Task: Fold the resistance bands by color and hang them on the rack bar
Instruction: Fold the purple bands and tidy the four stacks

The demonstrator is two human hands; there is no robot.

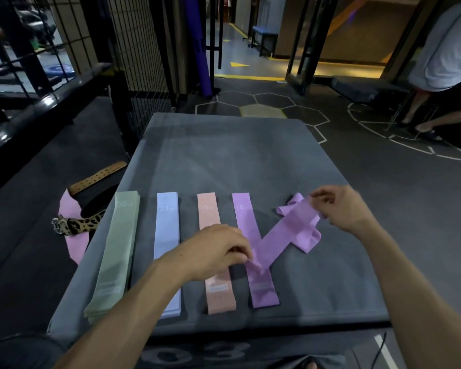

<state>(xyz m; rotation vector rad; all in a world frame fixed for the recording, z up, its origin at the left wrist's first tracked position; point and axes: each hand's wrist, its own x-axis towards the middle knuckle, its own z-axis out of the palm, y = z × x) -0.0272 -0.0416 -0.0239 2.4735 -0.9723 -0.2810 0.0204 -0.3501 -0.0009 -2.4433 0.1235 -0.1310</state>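
Grey mat [224, 161]: loose purple band [285, 235] between both hands.

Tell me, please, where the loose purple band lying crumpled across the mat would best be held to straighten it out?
Probably at its two ends, from above. The loose purple band runs diagonally, its near end over the flat purple band. The left hand pinches that near end; the right hand pinches the far, twisted end, so pulling apart should flatten it.
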